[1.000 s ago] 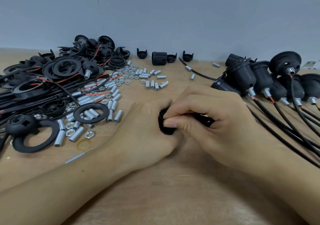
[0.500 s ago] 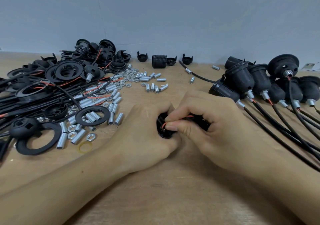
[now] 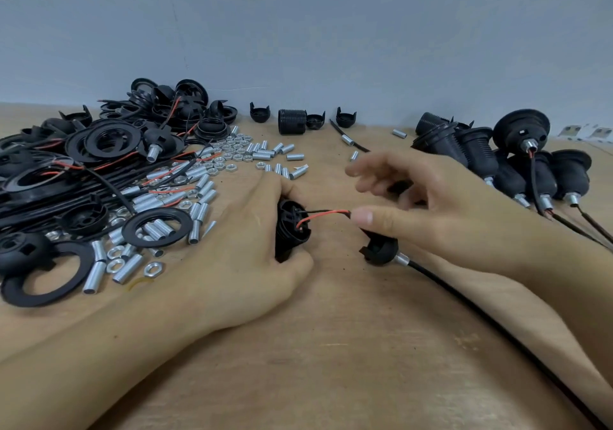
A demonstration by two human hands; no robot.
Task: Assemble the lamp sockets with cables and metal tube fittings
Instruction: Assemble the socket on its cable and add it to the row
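Observation:
My left hand (image 3: 245,247) rests on the wooden table and grips a black lamp socket body (image 3: 292,230), its open end turned right. A red and a black wire (image 3: 318,215) run out of it to the tip of my right thumb. My right hand (image 3: 447,204) hovers beside them with its fingers spread and blurred, holding nothing that I can see. Just below the thumb lies a black socket cap (image 3: 379,249) with a short metal tube (image 3: 402,258), and its black cable (image 3: 481,310) trails toward the lower right under my forearm.
A heap of black rings, caps and cables (image 3: 99,151) fills the left side. Loose metal tubes and nuts (image 3: 232,156) spread beside it. Several assembled sockets with cables (image 3: 517,164) stand at the right. A threaded socket (image 3: 292,121) and small caps sit by the wall.
My right hand let go and drew back to the right, fingers spreading. The socket and cap, pressed together before, are now apart, with the wires showing between them.

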